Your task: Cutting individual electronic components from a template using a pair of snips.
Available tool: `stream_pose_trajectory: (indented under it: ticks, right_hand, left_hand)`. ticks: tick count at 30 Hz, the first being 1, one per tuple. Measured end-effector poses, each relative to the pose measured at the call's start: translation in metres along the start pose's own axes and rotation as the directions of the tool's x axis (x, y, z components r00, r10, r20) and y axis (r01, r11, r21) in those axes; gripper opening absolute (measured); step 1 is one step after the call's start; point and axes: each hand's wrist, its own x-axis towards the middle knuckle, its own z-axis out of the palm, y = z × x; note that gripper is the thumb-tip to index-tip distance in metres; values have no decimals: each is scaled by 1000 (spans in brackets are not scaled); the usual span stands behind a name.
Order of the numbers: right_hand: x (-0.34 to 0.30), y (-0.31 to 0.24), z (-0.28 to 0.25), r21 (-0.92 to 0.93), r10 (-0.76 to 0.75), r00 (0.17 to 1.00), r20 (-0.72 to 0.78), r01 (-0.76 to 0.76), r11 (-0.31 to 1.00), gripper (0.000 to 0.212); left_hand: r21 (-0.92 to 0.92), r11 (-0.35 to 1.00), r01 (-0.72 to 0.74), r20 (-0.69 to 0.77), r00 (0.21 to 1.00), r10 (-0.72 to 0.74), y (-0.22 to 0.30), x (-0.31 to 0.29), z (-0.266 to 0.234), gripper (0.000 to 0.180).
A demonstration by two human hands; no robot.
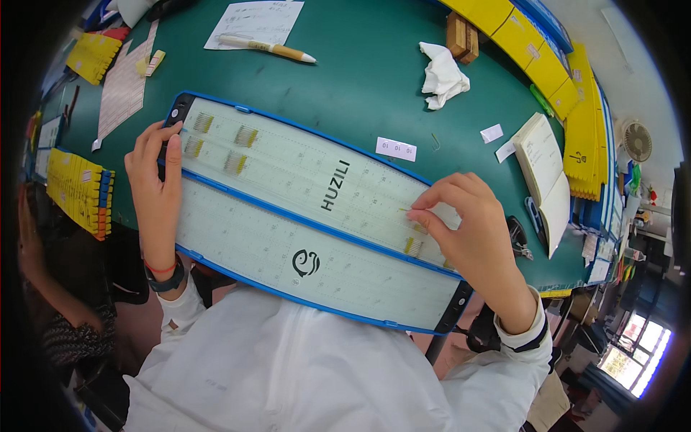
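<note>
A long blue-rimmed case (288,155) with two pale, clear-topped panels lies slanted in front of me, its near side over my lap. Small rows of thin gold-and-dark pieces (246,136) sit in its far panel at the left. Another such row (413,247) is at the right, partly under my right hand. My left hand (160,162) is at the case's left end, thumb and forefinger closed together; what they hold is too small to make out. Over the panel's right part, my right hand (461,216) pinches a tiny thin gold-coloured piece (404,209) between thumb and forefinger.
Beyond the case on the green table (345,79) lie a pen (266,47) on paper, a crumpled tissue (443,75), a wooden block (461,37) and a small white label strip (396,149). An open notebook (540,169) and yellow boxes (533,54) line the right. Another person's arm (61,291) shows at left.
</note>
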Motion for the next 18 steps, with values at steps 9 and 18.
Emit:
stream_pose_trajectory:
  ticks: [9, 18]
  right_hand:
    - [-2, -4, 15, -122, -29, 988, -152, 11, 993, 11]
    - [-11, -6, 20, -322, -91, 981, -170, 32, 946, 16]
  left_hand:
    - [-27, 1000, -11, -43, 999, 10, 6, -1, -3, 21]
    - [-90, 995, 50, -17, 999, -52, 13, -4, 0, 24]
